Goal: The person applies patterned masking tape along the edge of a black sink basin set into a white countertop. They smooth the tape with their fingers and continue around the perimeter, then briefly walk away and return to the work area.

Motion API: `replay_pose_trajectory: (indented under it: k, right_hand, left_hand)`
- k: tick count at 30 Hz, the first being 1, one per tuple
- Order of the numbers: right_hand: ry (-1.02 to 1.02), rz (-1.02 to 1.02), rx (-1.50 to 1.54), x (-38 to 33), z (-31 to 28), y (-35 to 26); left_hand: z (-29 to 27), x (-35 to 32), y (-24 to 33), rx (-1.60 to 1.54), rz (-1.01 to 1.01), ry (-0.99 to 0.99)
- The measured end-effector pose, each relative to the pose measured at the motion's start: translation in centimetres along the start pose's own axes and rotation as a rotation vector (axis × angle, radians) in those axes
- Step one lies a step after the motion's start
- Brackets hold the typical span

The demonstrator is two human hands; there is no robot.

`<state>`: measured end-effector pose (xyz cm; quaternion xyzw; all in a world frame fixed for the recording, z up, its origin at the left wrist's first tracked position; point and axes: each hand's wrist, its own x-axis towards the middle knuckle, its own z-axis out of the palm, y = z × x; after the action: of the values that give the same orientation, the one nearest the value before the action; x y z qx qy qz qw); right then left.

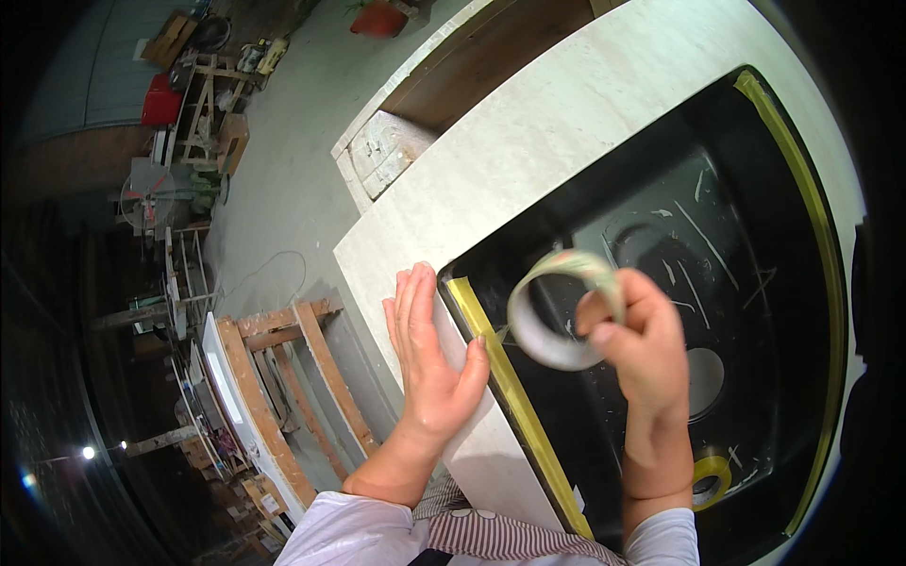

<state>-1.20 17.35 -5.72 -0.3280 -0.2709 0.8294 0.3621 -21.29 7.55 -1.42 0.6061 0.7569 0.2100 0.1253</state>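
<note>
In my right hand (644, 335) is a wide roll of tape (557, 357), its fingers hooked through the ring and the thumb on its edge. The roll hangs over a black sink (576, 231) set in a pale stone-like countertop (528, 156). Flat on the counter's left part lies my left hand (429, 368), fingers stretched out, thumb at a yellow tape strip (514, 396) along the sink's near-left rim. A second yellow strip (810, 203) follows the far right rim. Inside the basin rests a yellow tape roll (714, 478) near the round drain hole (706, 385).
Thin pale scraps (703, 231) are scattered over the basin floor. A wooden trestle (307, 377) stands on the grey floor to the left. Beyond the counter is a box-like stone-topped piece (387, 146). Clutter with a red container (162, 101) lines the far left.
</note>
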Motion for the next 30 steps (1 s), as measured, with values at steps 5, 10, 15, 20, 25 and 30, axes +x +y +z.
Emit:
replay_pose_trajectory:
  k: [5,10,15,20,25,30]
  right_hand:
    - [0.163,-0.317,0.272,-1.0,-0.7,-0.4]
    - [0.051,-0.217,0.129,-1.3,0.1,1.9]
    - [0.056,-0.196,0.162,-0.6,0.5,2.0]
    - [0.091,-0.139,0.162,0.2,2.1,1.7]
    - [-0.014,-0.167,0.203,0.6,2.7,3.4]
    - [-0.019,-0.156,0.193,1.2,3.5,3.7]
  left_hand:
    - [-0.1,0.1,0.3,0.017,0.000,0.010]
    - [0.3,0.4,-0.2,-0.040,-0.067,0.064]
    - [0.4,1.3,-0.5,-0.031,-0.072,0.072]
    - [0.2,2.8,-1.8,-0.087,-0.084,0.068]
    - [-0.7,4.8,-2.3,-0.267,-0.164,0.035]
    - [-0.4,5.3,-2.4,-0.336,-0.163,0.059]
